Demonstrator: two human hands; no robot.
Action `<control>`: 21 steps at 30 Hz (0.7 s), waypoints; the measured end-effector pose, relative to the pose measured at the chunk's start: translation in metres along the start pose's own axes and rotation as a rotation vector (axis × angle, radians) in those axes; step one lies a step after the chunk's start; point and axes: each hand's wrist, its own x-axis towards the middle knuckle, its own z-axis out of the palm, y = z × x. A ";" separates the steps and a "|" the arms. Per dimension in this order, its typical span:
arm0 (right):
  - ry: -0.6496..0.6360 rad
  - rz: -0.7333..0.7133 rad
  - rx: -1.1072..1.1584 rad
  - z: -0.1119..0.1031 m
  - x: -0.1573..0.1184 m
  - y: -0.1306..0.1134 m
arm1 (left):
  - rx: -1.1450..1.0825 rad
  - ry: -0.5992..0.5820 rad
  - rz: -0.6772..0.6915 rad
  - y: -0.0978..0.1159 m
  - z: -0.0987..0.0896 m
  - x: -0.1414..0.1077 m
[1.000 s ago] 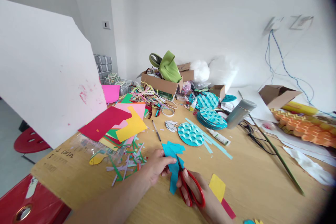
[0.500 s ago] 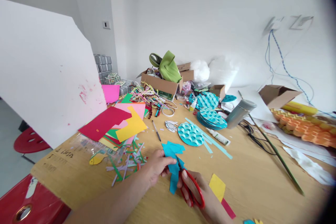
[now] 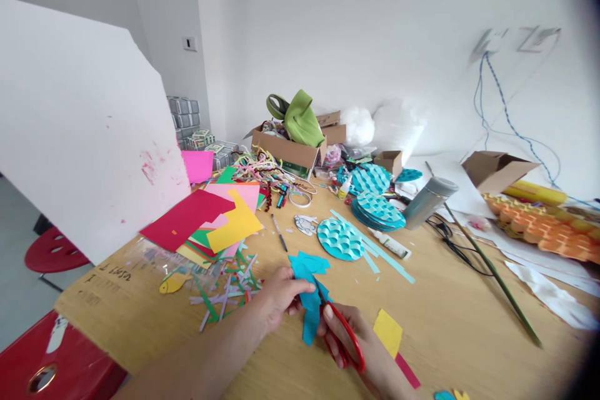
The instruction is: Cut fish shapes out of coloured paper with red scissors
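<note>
Between thumb and fingers, my left hand (image 3: 282, 292) pinches a piece of blue paper (image 3: 304, 281) with an uneven cut outline. My right hand (image 3: 349, 328) is wrapped round red-handled scissors (image 3: 345, 337), whose blades lie against the paper's right side. One strip of the paper hangs down beside the scissors. Beyond my hands lies a blue disc (image 3: 340, 239) covered with wavy paper strips. A pen (image 3: 279, 232) and a fish cut-out (image 3: 305, 224) rest close to it. Yellow paper (image 3: 388, 332) lies right of my right hand.
Coloured sheets (image 3: 187, 219) and paper strips (image 3: 229, 290) spread at the left. Stacked discs (image 3: 379, 211), a glue bottle (image 3: 391, 244) and a grey cylinder (image 3: 429, 202) stand or lie farther right. A long green stick (image 3: 501, 294) crosses the right side. A white board (image 3: 84, 119) rises at the left.
The scissor handles have shifted very slightly in my right hand. The blue paper and my left hand stay almost in place.
</note>
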 end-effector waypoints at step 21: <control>0.001 0.057 0.106 0.006 -0.003 -0.006 | -0.042 0.034 -0.025 0.001 0.000 0.001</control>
